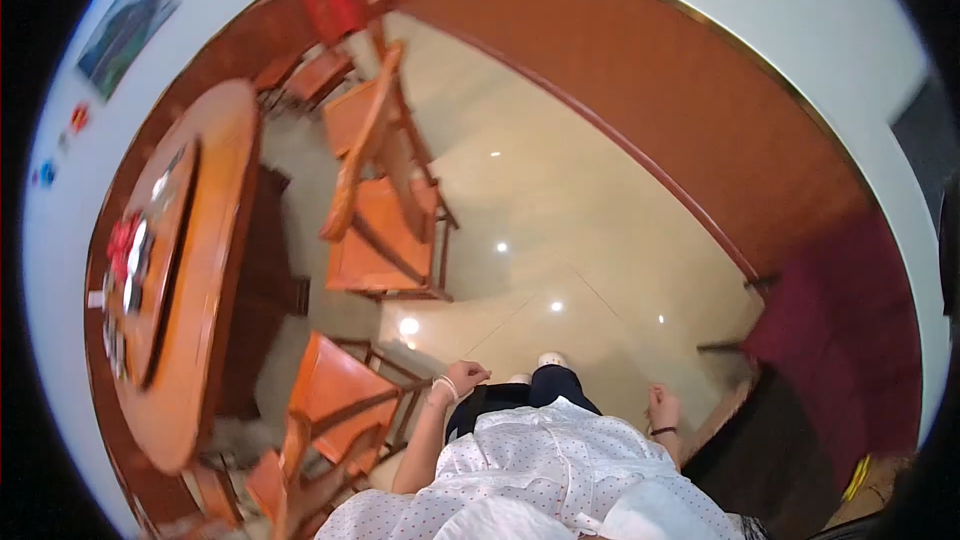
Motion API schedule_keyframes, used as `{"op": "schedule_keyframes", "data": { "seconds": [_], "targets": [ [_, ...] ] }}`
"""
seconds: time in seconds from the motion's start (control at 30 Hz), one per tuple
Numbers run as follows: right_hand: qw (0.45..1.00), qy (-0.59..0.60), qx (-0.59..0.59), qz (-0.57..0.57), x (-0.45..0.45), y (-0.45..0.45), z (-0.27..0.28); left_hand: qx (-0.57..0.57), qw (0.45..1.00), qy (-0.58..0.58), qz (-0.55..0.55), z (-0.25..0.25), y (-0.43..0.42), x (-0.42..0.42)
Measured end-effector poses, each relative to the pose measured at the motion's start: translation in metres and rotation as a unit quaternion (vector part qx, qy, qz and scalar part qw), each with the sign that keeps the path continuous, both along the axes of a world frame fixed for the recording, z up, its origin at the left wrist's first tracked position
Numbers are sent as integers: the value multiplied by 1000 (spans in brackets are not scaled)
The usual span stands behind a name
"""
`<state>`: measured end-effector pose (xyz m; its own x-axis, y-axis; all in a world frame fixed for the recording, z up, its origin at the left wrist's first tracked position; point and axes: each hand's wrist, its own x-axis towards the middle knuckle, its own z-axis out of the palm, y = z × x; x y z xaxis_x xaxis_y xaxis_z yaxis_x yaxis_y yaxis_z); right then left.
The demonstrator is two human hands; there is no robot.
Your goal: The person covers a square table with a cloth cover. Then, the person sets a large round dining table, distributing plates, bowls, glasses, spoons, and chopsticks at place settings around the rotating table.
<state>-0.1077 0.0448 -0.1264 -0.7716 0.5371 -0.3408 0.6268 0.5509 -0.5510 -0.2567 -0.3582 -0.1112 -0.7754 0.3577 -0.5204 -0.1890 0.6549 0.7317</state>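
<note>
My left hand [466, 377], with a pale bracelet on its wrist, hangs in front of my left hip with its fingers curled together. Nothing shows in it. Closest to it is a wooden chair [345, 388] with an orange-brown seat, a little to its left and apart from it. On the other side, my right hand [663, 406], with a dark band on the wrist, hangs loosely closed beside my body. I see nothing in its fingers. A dark red cloth-covered piece [835, 325] stands to its right, not touching it.
An oval wooden table [235, 155] with a raised turntable [170, 270] bearing red and shiny items stands at left. Another wooden chair [385, 230] is ahead of it. Wood panelling [640, 70] lines the wall. The tiled floor [590, 210] is glossy.
</note>
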Motion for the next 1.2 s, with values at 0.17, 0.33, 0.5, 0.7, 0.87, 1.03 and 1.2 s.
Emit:
{"op": "schedule_keyframes", "data": {
  "seconds": [0.17, 0.33, 0.5, 0.7, 0.87, 1.03, 1.2],
  "targets": [
    [952, 43, -65, 297, -105, -28, 6, -120, 985, -2, 122, 73, -8, 29],
    [888, 34, -71, 454, -183, -56, 12, -158, 950, 1, 269, 99, -11, 73],
    [812, 148, -61, 561, -252, -114, 14, -121, 888, 40, 442, 114, -10, 129],
    [774, 139, -139, 601, -276, -216, 57, -81, 839, 40, 536, 145, -32, 160],
    [735, 179, -169, 631, -268, -300, 85, -47, 855, 90, 509, 192, -83, 131],
    [744, 174, -216, 608, -261, -348, 117, 55, 886, 153, 434, 194, -119, 77],
    [777, 225, -219, 546, -285, -354, 156, 164, 903, 137, 373, 181, -136, 17]
  ]
}}
